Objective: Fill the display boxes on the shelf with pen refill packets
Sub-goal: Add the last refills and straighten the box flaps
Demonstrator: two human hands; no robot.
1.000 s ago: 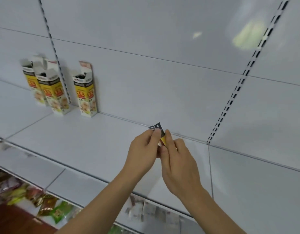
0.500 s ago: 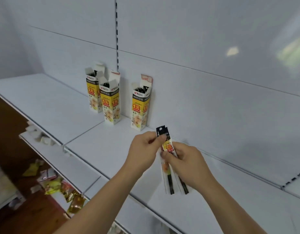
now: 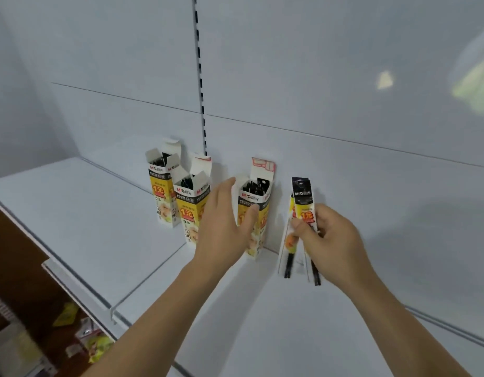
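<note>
The left hand is spread open, fingers straight and together, thumb angled out toward the rightmost tall yellow-and-white cardboard display box. The thumb tip lies against the box's front face and the fingertips reach just past its upper left corner; whether the palm itself touches the box cannot be told. The right hand is curled round a small fan of long, narrow pen refill packets with black headers and yellow-red labels, pinching them near the middle with the thumb on the front. The packets stand nearly upright just to the right of that box, their black lower ends splayed apart above the shelf.

Two more yellow-and-white display boxes stand further left, close together, one partly in front of the other (all three have their top flaps raised and dark packet tops showing inside). All stand at the back of a white metal shelf, against a white panelled back wall with a slotted upright rail. Below the shelf edge at the lower left lies a brown floor with scattered blurred packets.
</note>
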